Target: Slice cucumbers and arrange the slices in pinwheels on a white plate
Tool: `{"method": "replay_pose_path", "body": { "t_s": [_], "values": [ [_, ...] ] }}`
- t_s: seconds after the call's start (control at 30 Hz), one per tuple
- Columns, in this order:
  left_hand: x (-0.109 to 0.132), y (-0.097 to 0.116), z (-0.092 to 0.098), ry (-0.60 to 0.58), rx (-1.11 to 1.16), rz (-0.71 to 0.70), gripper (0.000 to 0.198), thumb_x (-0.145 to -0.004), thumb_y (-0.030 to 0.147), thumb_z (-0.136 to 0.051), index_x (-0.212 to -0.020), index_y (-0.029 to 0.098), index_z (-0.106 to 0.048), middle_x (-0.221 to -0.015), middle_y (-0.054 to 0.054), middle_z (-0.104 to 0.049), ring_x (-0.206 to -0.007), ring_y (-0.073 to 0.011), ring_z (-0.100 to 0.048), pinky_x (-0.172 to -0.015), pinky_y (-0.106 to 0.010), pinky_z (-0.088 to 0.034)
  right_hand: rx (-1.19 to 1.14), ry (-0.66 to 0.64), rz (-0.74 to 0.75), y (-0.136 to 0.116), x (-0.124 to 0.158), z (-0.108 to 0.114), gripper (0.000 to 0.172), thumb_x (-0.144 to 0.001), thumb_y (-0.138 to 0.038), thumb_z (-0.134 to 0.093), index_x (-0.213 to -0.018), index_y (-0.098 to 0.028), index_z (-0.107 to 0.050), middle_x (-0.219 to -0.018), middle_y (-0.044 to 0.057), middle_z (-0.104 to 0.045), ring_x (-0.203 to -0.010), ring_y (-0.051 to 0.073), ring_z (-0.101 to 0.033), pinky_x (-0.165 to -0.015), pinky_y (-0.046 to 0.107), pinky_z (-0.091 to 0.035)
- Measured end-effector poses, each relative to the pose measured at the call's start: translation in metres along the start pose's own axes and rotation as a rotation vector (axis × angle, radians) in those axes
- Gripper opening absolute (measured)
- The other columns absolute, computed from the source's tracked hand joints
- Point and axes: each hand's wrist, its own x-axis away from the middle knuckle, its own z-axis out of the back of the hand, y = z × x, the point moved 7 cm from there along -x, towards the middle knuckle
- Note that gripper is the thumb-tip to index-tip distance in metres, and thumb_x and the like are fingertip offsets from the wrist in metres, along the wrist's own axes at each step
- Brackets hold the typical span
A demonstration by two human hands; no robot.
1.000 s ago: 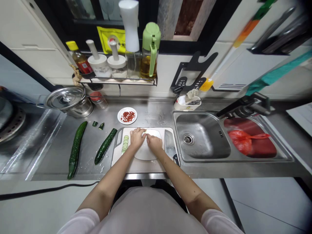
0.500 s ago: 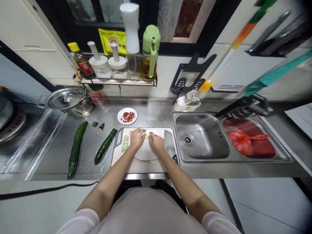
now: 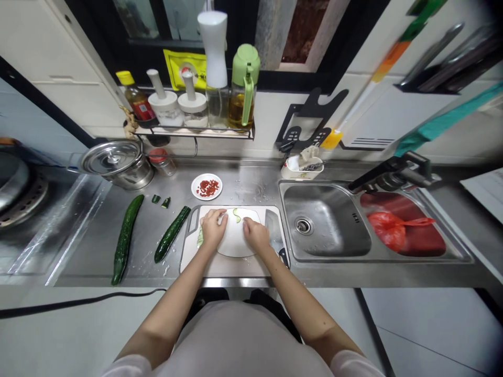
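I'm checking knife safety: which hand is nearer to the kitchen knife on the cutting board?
The right. The right hand is just left of the kitchen knife; the left hand is farther away, toward the cutting board's left side.

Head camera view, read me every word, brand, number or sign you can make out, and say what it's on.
None can be read for certain.
Yellow packet: dark characters, too blurred and partly hidden.
Red bottle label: print too small.
White caddy: small marking, too small to read.
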Motion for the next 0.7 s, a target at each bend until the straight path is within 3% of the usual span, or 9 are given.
{"method": "replay_pose_path", "body": {
  "t_s": [0.2, 0.37, 0.5, 0.7],
  "values": [
    [0.058, -0.049, 0.034, 0.078, 0.086, 0.107, 0.025, -0.087, 0.037, -0.053, -0.099, 0.023, -0.069, -0.094, -0.005, -0.067, -0.081, -0.018, -0.06, -0.082, -0.032, -0.045, -0.115, 0.135, -0.06, 0.032, 0.035, 0.01, 0.042, -0.098, -0.035, -0.032, -0.127, -0.023, -0.06, -0.096, 0.006, -0.073, -0.09, 0.019, -0.065, -0.075, 0.024, -0.039],
    [0.096, -0.09, 0.051, 0.074, -0.027, 0.258, 0.026, -0.085, 0.038, -0.052, -0.102, 0.024, -0.067, -0.09, -0.002, -0.067, -0.076, -0.0183, -0.06, -0.082, -0.035, -0.044, -0.207, 0.21, -0.078, 0.049, 0.063, 0.018, 0.043, -0.096, -0.037, -0.033, -0.121, -0.022, -0.065, -0.084, 0.005, -0.073, -0.08, 0.019, -0.065, -0.071, 0.024, -0.04],
    [0.106, -0.101, 0.057, 0.04, -0.141, 0.315, 0.027, -0.085, 0.039, -0.052, -0.104, 0.025, -0.066, -0.092, -0.004, -0.067, -0.089, -0.0241, -0.062, -0.085, -0.04, -0.041, -0.248, 0.246, -0.101, 0.057, 0.074, 0.02, 0.045, -0.095, -0.04, -0.032, -0.118, -0.021, -0.066, -0.08, 0.005, -0.072, -0.075, 0.02, -0.064, -0.068, 0.025, -0.04],
    [0.105, -0.096, 0.053, 0.001, -0.244, 0.361, 0.032, -0.082, 0.045, -0.054, -0.104, 0.024, -0.064, -0.095, -0.007, -0.067, -0.098, -0.0292, -0.06, -0.087, -0.044, -0.038, -0.334, 0.305, -0.092, 0.065, 0.082, 0.014, 0.046, -0.093, -0.043, -0.035, -0.115, -0.021, -0.068, -0.073, 0.005, -0.07, -0.067, 0.019, -0.061, -0.064, 0.026, -0.039]
  ]
}}
